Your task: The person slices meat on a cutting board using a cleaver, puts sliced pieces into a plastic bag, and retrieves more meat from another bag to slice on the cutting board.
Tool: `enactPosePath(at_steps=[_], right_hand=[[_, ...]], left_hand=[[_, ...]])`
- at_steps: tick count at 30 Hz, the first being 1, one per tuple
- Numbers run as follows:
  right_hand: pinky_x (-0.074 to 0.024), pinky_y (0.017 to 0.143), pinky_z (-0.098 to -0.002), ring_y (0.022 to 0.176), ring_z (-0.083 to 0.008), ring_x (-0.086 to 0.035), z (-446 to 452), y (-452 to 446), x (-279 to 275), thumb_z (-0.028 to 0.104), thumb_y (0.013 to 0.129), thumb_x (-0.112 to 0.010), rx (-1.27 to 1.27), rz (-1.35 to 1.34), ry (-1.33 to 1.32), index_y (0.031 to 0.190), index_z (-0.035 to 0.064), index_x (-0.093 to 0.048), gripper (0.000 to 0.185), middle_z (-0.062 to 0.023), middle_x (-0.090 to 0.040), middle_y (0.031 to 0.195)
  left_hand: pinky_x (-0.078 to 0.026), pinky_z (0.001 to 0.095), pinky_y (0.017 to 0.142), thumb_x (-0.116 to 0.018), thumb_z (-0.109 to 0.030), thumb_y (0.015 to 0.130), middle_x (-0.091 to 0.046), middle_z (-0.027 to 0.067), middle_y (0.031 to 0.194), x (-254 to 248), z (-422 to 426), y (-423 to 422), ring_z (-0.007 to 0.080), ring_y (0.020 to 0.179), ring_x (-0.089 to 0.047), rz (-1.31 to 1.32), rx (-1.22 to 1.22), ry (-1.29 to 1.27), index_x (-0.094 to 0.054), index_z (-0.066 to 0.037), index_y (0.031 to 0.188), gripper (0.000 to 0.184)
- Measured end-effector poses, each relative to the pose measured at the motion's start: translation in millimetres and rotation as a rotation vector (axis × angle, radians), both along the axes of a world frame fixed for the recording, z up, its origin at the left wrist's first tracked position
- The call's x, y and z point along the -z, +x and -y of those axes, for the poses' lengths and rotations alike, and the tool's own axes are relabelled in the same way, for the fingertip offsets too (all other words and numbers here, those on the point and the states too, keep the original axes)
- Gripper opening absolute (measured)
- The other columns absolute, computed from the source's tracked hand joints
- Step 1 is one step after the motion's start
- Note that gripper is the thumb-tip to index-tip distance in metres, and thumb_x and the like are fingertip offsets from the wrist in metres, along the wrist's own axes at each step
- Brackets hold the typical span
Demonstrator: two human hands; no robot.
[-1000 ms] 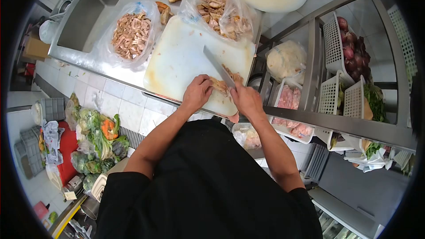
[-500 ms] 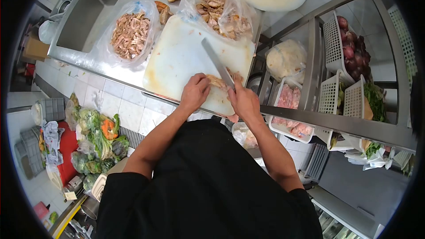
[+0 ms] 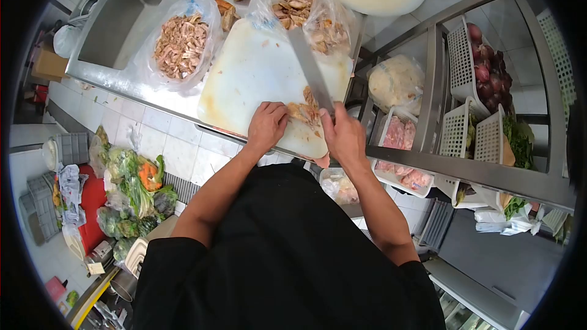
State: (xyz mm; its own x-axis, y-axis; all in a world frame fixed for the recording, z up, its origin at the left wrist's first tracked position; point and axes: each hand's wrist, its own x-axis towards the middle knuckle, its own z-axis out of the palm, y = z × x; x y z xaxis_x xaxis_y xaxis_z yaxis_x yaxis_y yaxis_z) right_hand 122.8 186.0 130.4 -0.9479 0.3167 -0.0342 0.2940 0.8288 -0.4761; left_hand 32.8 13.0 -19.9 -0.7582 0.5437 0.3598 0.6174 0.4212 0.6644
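My right hand [image 3: 343,137] is closed around the handle of a large knife [image 3: 310,64]. Its broad blade slants up and to the left over the white cutting board [image 3: 244,79], just right of the meat. A piece of browned cooked meat [image 3: 302,113], partly cut, lies near the board's front edge. Curled fingers of my left hand [image 3: 268,127] hold the left end of that meat. Behind the board is a plastic bag of larger meat pieces [image 3: 293,7]. To its left, another open bag holds chopped meat [image 3: 181,46].
A steel sink [image 3: 116,30] is at the back left. Loose meat chunks [image 3: 227,15] lie between the bags. On the right, a metal rack [image 3: 465,168] holds baskets of red onions [image 3: 489,70] and greens, beside a tray of raw meat [image 3: 400,131]. Vegetables [image 3: 137,189] sit lower left.
The knife has moved right, off the meat, and its blade now reaches farther toward the back bag. My right hand shifted slightly right. My left hand stays nearly in place.
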Motion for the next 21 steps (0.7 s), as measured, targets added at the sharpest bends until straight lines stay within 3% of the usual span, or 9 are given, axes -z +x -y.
enactPosePath(at_steps=[3, 6, 8, 12, 16, 21], right_hand=[[-0.0549, 0.069, -0.0547, 0.072, -0.0454, -0.070, 3.1, 3.5, 4.0, 0.030, 0.103, -0.054, 0.057, -0.094, -0.063, 0.111, 0.0029, -0.060, 0.029, -0.0246, -0.069, 0.073], [-0.0552, 0.070, -0.0562, 0.073, -0.0456, -0.070, 3.7, 9.6, 51.2, 0.029, 0.103, -0.053, -0.140, 0.217, 0.088, 0.111, 0.0024, -0.059, 0.029, -0.0266, -0.069, 0.074], [-0.0550, 0.070, -0.0563, 0.073, -0.0460, -0.070, -6.9, 6.4, 59.2, 0.030, 0.103, -0.053, -0.144, 0.193, 0.095, 0.110, 0.0022, -0.059, 0.029, -0.0269, -0.069, 0.076], [-0.0543, 0.070, -0.0562, 0.076, -0.0470, -0.070, 4.7, -2.6, 4.4, 0.031, 0.103, -0.054, -0.006, 0.068, 0.002, 0.107, 0.0017, -0.058, 0.030, -0.0271, -0.070, 0.079], [-0.0537, 0.072, -0.0560, 0.077, -0.0471, -0.070, 7.1, -1.2, 4.1, 0.032, 0.103, -0.055, 0.074, -0.074, -0.115, 0.108, 0.0016, -0.058, 0.031, -0.0263, -0.070, 0.080], [-0.0540, 0.074, -0.0562, 0.080, -0.0472, -0.070, -0.3, -2.0, 43.5, 0.033, 0.103, -0.055, -0.102, 0.245, 0.044, 0.110, 0.0010, -0.058, 0.032, -0.0255, -0.070, 0.080]], left_hand=[[-0.052, 0.0415, 0.094, -0.073, -0.006, 0.083, -0.071, 0.0087, 0.109, -1.3, 0.3, -1.5, 0.0319, 0.105, -0.063, -0.004, -0.014, -0.014, -0.072, -0.007, 0.100, 0.017], [-0.051, 0.0415, 0.095, -0.073, -0.006, 0.083, -0.072, 0.0081, 0.110, -1.0, 0.6, 0.6, 0.0320, 0.105, -0.063, 0.012, -0.009, -0.018, -0.072, -0.006, 0.100, 0.018], [-0.051, 0.0414, 0.096, -0.073, -0.006, 0.083, -0.072, 0.0079, 0.110, 2.7, 1.5, -1.8, 0.0319, 0.105, -0.063, 0.017, 0.008, -0.015, -0.072, -0.006, 0.101, 0.018], [-0.051, 0.0416, 0.095, -0.073, -0.006, 0.083, -0.072, 0.0080, 0.111, -0.3, 0.8, -2.3, 0.0317, 0.104, -0.063, 0.015, 0.008, -0.005, -0.072, -0.006, 0.101, 0.019], [-0.051, 0.0416, 0.095, -0.073, -0.006, 0.082, -0.073, 0.0076, 0.109, -3.9, 2.6, -0.8, 0.0311, 0.103, -0.064, 0.008, 0.021, -0.015, -0.072, -0.006, 0.101, 0.018], [-0.051, 0.0413, 0.094, -0.073, -0.005, 0.082, -0.073, 0.0069, 0.108, -0.1, 3.5, -4.7, 0.0309, 0.102, -0.064, 0.004, 0.031, 0.001, -0.073, -0.006, 0.100, 0.018]])
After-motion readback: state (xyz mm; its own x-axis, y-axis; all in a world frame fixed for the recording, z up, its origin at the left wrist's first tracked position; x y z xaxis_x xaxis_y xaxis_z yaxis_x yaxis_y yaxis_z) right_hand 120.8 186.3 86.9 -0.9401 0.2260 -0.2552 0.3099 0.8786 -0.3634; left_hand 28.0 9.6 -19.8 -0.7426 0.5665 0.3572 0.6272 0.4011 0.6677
